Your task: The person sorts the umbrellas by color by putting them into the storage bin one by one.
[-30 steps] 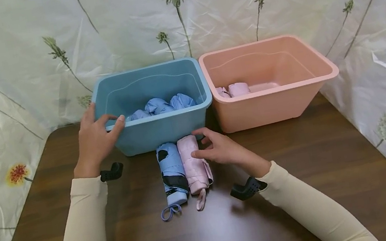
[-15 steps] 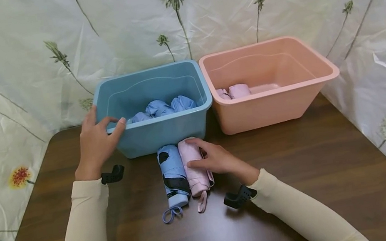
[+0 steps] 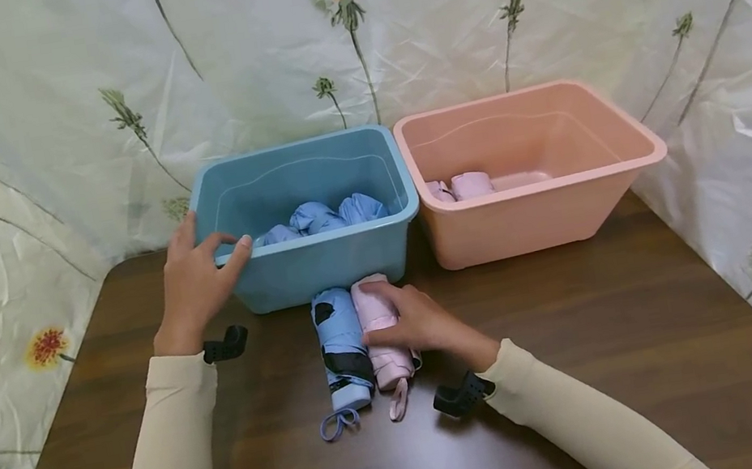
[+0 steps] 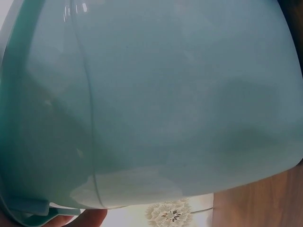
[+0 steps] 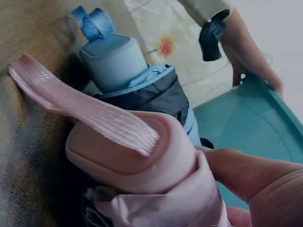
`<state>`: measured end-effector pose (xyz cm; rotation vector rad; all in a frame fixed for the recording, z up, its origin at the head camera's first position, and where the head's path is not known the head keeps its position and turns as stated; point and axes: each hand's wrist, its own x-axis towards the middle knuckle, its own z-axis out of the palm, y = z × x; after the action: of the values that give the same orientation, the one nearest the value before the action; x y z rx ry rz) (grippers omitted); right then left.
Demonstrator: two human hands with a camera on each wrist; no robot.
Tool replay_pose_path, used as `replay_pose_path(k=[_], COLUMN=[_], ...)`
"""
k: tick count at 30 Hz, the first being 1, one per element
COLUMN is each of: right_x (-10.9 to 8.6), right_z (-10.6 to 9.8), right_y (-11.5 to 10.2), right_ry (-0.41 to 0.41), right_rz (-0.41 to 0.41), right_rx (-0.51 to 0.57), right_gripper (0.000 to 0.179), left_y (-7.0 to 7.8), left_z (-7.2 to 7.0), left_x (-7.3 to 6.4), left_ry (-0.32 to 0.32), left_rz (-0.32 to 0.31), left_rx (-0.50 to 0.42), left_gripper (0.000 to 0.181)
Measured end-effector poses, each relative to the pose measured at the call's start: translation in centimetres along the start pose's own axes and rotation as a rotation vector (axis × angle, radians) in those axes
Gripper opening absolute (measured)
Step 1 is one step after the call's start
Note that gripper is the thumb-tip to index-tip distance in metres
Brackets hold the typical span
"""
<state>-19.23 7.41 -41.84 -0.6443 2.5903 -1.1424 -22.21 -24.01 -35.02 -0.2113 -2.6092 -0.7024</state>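
Observation:
In the head view my left hand (image 3: 194, 286) holds the front left corner of a blue plastic bin (image 3: 329, 262), thumb over the front rim. Its fingertips show under the rim at the bottom of the left wrist view. My right hand (image 3: 417, 318) lies over a folded pink umbrella (image 3: 391, 367) on the table, gripping it with thumb and fingers on opposite sides. The umbrella's handle end (image 5: 118, 146) and wrist strap (image 5: 80, 101) point towards me. Close against its left side lies a folded blue umbrella (image 3: 342, 338) with a black patch and a looped cord.
Several rolled blue umbrellas (image 3: 316, 218) lie inside the blue bin. A pink bin (image 3: 529, 220) stands right beside it, with rolled pink bundles (image 3: 471, 185) at its left end. Both bins stand near the back of the brown table (image 3: 585, 341), before a flower-print sheet (image 3: 258, 48).
My right hand has moved left and slightly towards me, from the pink umbrella's right edge to across it, and taken hold. The left hand keeps its hold on the bin.

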Motion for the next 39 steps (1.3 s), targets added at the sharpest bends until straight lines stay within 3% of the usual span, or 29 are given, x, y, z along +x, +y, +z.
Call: replay_pose_path(k=[9, 16, 29, 39], right_x=[-0.5, -1.1, -3.1, -4.4], right_z=[0.5, 0.2, -1.1, -2.8], right_y=[0.1, 0.7, 0.8, 0.1], right_ry=[0.061, 0.058, 0.042, 0.066], right_rz=[0.028, 0.077, 0.109, 0.108], right_rx=[0.037, 0.053, 0.076, 0.167], right_gripper=[0.072, 0.073, 0.073, 0.074], left_y=[0.2, 0.4, 0.4, 0.3], left_z=[-0.1, -0.2, -0.1, -0.1], left_x=[-0.1, -0.2, 0.1, -0.1], left_ry=[-0.010, -0.033, -0.013, -0.022], left_rz=[-0.015, -0.015, -0.010, -0.018], left_rx=[0.015, 0.005, 0.015, 0.023], left_gripper=[0.054, 0.054, 0.055, 0.056])
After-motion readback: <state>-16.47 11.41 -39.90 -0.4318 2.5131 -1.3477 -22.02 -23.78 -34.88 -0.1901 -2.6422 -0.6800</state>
